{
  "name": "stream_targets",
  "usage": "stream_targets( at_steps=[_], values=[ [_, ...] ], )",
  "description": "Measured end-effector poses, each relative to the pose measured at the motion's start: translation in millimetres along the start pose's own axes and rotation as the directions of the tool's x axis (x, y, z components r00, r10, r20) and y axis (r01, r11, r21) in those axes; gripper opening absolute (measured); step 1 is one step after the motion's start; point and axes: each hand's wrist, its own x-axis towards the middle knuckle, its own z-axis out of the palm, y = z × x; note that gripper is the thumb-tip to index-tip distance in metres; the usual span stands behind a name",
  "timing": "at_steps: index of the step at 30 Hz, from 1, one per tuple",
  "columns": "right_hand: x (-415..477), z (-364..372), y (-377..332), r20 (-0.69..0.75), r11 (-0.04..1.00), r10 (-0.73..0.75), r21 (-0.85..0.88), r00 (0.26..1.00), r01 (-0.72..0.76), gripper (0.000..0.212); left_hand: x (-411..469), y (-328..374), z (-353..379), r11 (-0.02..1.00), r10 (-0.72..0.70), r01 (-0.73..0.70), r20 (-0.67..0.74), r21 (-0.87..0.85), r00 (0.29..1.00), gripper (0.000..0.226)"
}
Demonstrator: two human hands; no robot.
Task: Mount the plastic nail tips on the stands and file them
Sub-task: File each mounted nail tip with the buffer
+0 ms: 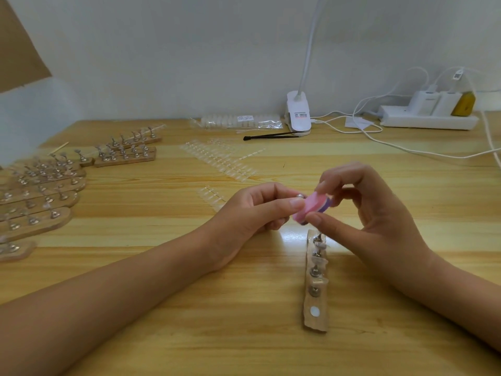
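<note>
My left hand [254, 213] pinches a small metal stand [299, 196] between thumb and fingers; the nail tip on it is hidden behind the file. My right hand [371, 213] pinches a small pink and purple file block [311, 207] and holds it against that stand. Just below both hands lies a wooden base strip [315, 318] that carries several metal stands with clear nail tips [317, 260] and shows one bare white magnet spot near its front end.
Many wooden strips with metal stands [46, 185] crowd the table's left side. Loose strips of clear nail tips [217, 158] lie in the middle, a bag of tips [238, 122] and a clip lamp [297, 115] at the back. A power strip [428, 120] with cables sits back right.
</note>
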Motion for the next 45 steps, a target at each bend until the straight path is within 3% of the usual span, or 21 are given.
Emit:
stream_targets(
  at_steps=[3, 6, 9, 12, 15, 19, 22, 25, 31, 36, 41, 45],
  values=[
    [0, 4, -5, 0.029, 0.995, 0.034, 0.094, 0.999, -0.037, 0.034, 0, 1, 1, 1.0, 0.001, -0.001, -0.001, 0.012, 1.0, 0.017],
    [7, -8, -6, -0.093, 0.96, 0.1, 0.271, 0.991, -0.071, 0.031, 0, 1, 1, 1.0, -0.01, 0.01, -0.005, -0.013, 1.0, 0.022],
    [13, -29, 2, -0.212, 0.931, 0.214, 0.338, 0.954, -0.134, 0.027, -1, 2, 2, 1.0, 0.011, -0.011, -0.016, 0.006, 1.0, 0.024],
    [15, -40, 14, -0.261, 0.915, 0.319, 0.334, 0.911, -0.224, 0.027, -9, 1, 5, 0.967, 0.212, -0.201, -0.053, 0.159, 0.976, 0.024],
    [16, -37, 21, -0.252, 0.884, 0.397, 0.364, 0.882, -0.294, 0.029, -21, -1, 12, 0.778, 0.459, -0.438, 0.069, 0.451, 0.886, 0.027],
    [15, -33, 20, -0.195, 0.867, 0.435, 0.354, 0.879, -0.35, 0.038, -24, -3, 16, 0.464, 0.618, -0.618, 0.268, 0.635, 0.739, 0.037],
    [15, -33, 21, -0.188, 0.857, 0.456, 0.357, 0.87, -0.372, 0.04, -27, -5, 18, 0.129, 0.691, -0.734, 0.471, 0.666, 0.549, 0.036],
    [15, -33, 24, -0.174, 0.848, 0.474, 0.355, 0.863, -0.394, 0.04, -32, -7, 22, -0.038, 0.653, -0.78, 0.607, 0.624, 0.454, 0.027],
    [13, -34, 29, -0.115, 0.84, 0.48, 0.346, 0.87, -0.418, 0.035, -31, -7, 23, -0.119, 0.58, -0.78, 0.68, 0.615, 0.448, 0.027],
    [12, -34, 31, -0.092, 0.839, 0.481, 0.335, 0.872, -0.428, 0.03, -32, -6, 24, -0.257, 0.536, -0.738, 0.727, 0.624, 0.429, 0.029],
    [13, -34, 31, -0.091, 0.839, 0.482, 0.335, 0.871, -0.429, 0.03, -30, -1, 21, -0.203, 0.603, -0.721, 0.665, 0.662, 0.441, 0.031],
    [13, -33, 32, -0.089, 0.841, 0.477, 0.335, 0.875, -0.424, 0.023, -29, -2, 20, -0.281, 0.571, -0.702, 0.701, 0.655, 0.427, 0.03]
  ],
)
